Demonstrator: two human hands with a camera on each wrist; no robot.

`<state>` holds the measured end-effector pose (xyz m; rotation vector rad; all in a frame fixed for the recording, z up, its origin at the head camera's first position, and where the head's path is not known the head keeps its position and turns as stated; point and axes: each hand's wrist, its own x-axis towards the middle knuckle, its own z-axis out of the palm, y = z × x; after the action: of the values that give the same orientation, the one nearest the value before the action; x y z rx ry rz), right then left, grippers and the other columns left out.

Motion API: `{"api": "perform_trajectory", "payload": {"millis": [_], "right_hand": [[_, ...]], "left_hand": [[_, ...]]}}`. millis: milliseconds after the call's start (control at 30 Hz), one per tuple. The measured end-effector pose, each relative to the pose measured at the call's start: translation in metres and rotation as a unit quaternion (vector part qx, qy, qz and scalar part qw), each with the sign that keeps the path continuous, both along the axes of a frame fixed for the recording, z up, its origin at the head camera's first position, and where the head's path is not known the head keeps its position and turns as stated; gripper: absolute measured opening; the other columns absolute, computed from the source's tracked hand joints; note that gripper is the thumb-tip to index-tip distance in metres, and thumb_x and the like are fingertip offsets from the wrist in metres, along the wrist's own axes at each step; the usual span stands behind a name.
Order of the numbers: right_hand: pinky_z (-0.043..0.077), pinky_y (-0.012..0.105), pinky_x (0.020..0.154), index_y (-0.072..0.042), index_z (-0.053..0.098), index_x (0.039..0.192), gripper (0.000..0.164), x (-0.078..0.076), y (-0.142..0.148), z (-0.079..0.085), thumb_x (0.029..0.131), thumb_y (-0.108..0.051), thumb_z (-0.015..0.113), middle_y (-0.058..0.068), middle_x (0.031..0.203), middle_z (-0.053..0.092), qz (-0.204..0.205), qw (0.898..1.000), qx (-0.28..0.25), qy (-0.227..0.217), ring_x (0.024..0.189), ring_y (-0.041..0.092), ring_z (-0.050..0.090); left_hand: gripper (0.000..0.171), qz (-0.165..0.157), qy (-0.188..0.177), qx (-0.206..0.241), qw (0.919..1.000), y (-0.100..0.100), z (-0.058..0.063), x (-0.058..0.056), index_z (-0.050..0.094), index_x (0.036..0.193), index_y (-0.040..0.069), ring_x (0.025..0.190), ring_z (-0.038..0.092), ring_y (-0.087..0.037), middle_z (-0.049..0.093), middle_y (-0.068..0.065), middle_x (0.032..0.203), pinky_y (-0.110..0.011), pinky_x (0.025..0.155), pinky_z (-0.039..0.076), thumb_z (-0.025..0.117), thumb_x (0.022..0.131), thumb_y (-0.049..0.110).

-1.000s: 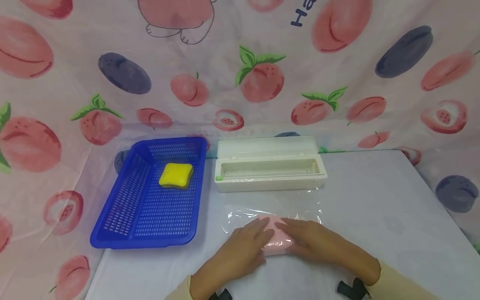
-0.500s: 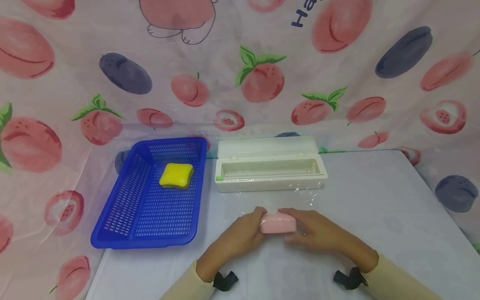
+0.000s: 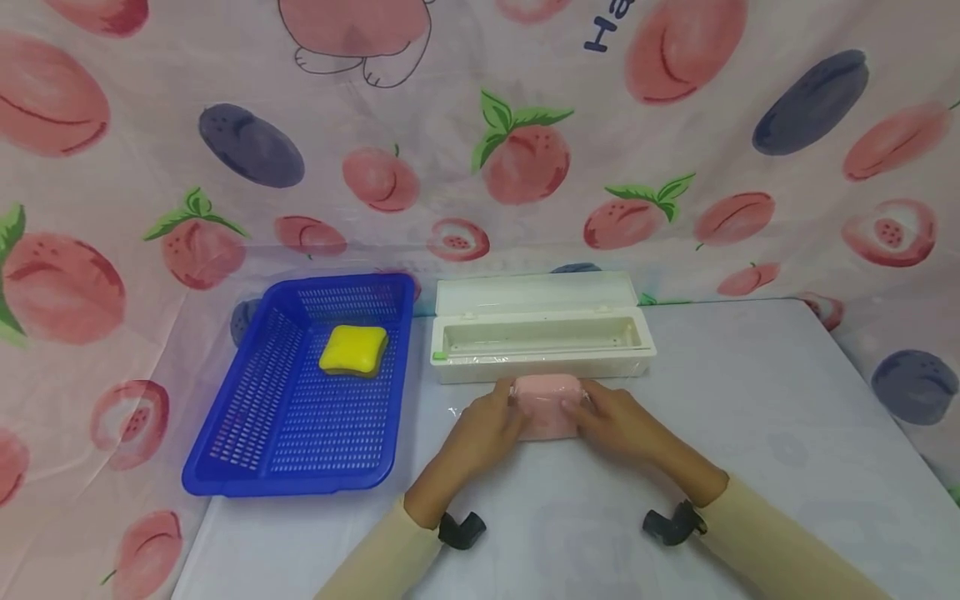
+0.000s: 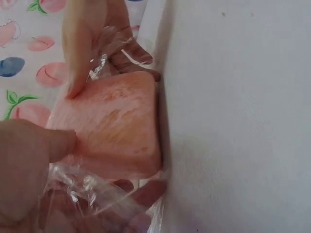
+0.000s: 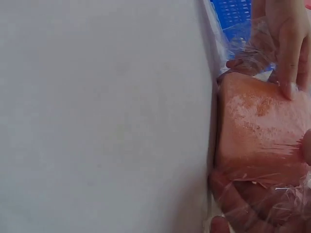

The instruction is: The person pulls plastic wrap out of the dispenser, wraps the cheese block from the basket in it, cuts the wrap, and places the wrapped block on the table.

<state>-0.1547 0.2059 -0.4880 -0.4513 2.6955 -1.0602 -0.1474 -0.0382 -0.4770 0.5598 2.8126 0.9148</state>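
Observation:
A pink rounded block (image 3: 549, 407), with clear cling film (image 4: 80, 187) over it and bunched at its sides, is held between both hands just in front of the cling film dispenser (image 3: 543, 367). My left hand (image 3: 482, 429) grips its left side, thumb on the face towards me and fingers beyond the edge. On the opposite side my right hand (image 3: 624, 423) holds it the same way, its thumb pressing the near face. Seen from the right wrist, the film lies wrinkled across the block (image 5: 265, 128). The dispenser's lid stands raised at the back.
At the left stands a blue plastic basket (image 3: 300, 483) with a yellow sponge-shaped block (image 3: 352, 350) inside. A white cloth covers the table (image 3: 750, 400). Behind it hangs a fruit-patterned curtain (image 3: 525, 233).
First lying flat under both hands, the pink block was then tipped up, and now it is held farther forward, close to the dispenser. The film between block and dispenser has been taken up.

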Motion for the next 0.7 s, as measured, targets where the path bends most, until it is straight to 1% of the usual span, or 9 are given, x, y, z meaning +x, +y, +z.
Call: {"api": "perform_trajectory", "payload": {"millis": [33,133,200,300,367,467,600,633,700], "right_hand": [[0.055,0.048,0.097,-0.021,0.045,0.153,0.062,-0.002,-0.001,0.0,0.103,-0.057,0.049,0.007,0.133,0.068,-0.006,1.0,-0.003,-0.009,0.117,0.024,0.066],[0.046,0.058,0.109,-0.019,0.039,0.157,0.069,-0.009,-0.004,-0.001,0.103,-0.062,0.043,0.013,0.151,0.055,-0.015,0.999,-0.008,-0.029,0.137,0.036,0.054],[0.042,0.06,0.111,-0.019,0.038,0.158,0.071,-0.012,-0.005,-0.003,0.103,-0.064,0.04,0.013,0.155,0.05,-0.023,0.999,-0.009,-0.036,0.141,0.038,0.049],[0.044,0.061,0.11,-0.019,0.038,0.158,0.07,-0.016,-0.007,-0.003,0.104,-0.063,0.037,0.014,0.152,0.053,-0.03,0.999,-0.006,-0.034,0.137,0.038,0.054],[0.046,0.06,0.107,-0.019,0.041,0.156,0.068,-0.018,-0.007,-0.004,0.104,-0.063,0.038,0.013,0.149,0.057,-0.036,0.999,-0.006,-0.029,0.132,0.035,0.057],[0.046,0.061,0.107,-0.02,0.045,0.154,0.067,-0.019,-0.005,-0.004,0.103,-0.063,0.042,0.011,0.147,0.058,-0.041,0.999,-0.011,-0.021,0.134,0.035,0.056],[0.051,0.057,0.101,-0.018,0.05,0.151,0.067,-0.018,0.0,0.0,0.101,-0.063,0.047,0.01,0.133,0.068,-0.051,0.999,0.003,-0.018,0.125,0.033,0.062],[0.053,0.056,0.098,-0.016,0.053,0.148,0.066,-0.017,0.001,0.002,0.101,-0.062,0.049,0.01,0.129,0.07,-0.057,0.998,0.013,-0.011,0.122,0.032,0.064],[0.056,0.052,0.091,-0.014,0.057,0.143,0.062,-0.014,0.002,0.006,0.1,-0.059,0.054,0.011,0.122,0.072,-0.071,0.997,0.039,0.014,0.11,0.03,0.068]], "left_hand": [[0.049,0.008,0.005,-0.002,1.0,0.001,0.0,-0.001,0.044,0.144,0.002,0.106,0.073,-0.032,0.072,-0.022,0.116,-0.045,0.083,0.06,0.051,0.106,0.032],[0.046,0.029,0.004,0.001,0.9996,0.005,-0.002,-0.005,0.048,0.139,0.001,0.087,0.074,-0.028,0.074,-0.018,0.096,-0.038,0.067,0.058,0.051,0.106,0.033],[0.047,0.04,-0.005,0.009,0.9991,0.007,-0.003,-0.007,0.049,0.139,0.001,0.077,0.072,-0.023,0.072,-0.015,0.085,-0.033,0.059,0.054,0.052,0.105,0.034],[0.049,0.052,-0.029,0.027,0.9979,0.007,-0.004,-0.012,0.049,0.14,0.002,0.071,0.068,-0.019,0.069,-0.011,0.079,-0.03,0.056,0.05,0.051,0.105,0.036],[0.049,0.057,-0.039,0.037,0.9969,0.006,-0.005,-0.014,0.05,0.14,0.003,0.073,0.067,-0.018,0.07,-0.011,0.084,-0.03,0.058,0.05,0.052,0.104,0.036],[0.049,0.06,-0.056,0.046,0.9956,0.003,-0.005,-0.017,0.051,0.14,0.006,0.078,0.067,-0.022,0.071,-0.014,0.088,-0.036,0.064,0.053,0.054,0.103,0.038],[0.055,0.073,-0.066,0.045,0.9941,-0.001,-0.006,-0.018,0.05,0.147,0.014,0.107,0.071,-0.034,0.072,-0.021,0.12,-0.05,0.085,0.058,0.057,0.101,0.042],[0.055,0.079,-0.057,0.037,0.9945,-0.001,-0.006,-0.018,0.051,0.147,0.013,0.11,0.071,-0.035,0.071,-0.02,0.125,-0.051,0.086,0.058,0.058,0.1,0.042],[0.051,0.096,-0.019,0.017,0.9951,0.001,-0.006,-0.016,0.055,0.142,0.012,0.109,0.071,-0.033,0.072,-0.017,0.124,-0.048,0.084,0.059,0.06,0.1,0.042]]}}
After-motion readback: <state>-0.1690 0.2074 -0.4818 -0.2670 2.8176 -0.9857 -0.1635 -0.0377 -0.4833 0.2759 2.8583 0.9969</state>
